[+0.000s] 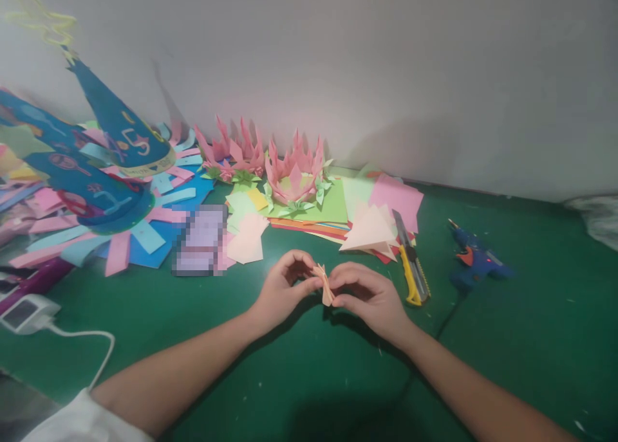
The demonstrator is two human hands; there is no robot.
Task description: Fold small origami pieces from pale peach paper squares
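Observation:
Between my two hands, above the green table, is a small folded piece of peach paper (325,286). My left hand (288,284) pinches its upper left side with thumb and fingers. From the other side, my right hand (369,295) grips its right edge near the lower end. The paper shows several narrow pleats or layers; its exact shape is too small to tell. Just beyond my right hand lies a folded peach paper sheet (369,231). A yellow utility knife (412,268) rests to the right of that hand.
A blue glue gun (477,258) lies at the right, its cord running toward me. Pink paper crowns (295,172) stand on stacked coloured paper (333,204) at the back. Blue cone hats (113,117) and a blurred-out phone (200,239) are at the left, with a white-corded device (29,314) nearer.

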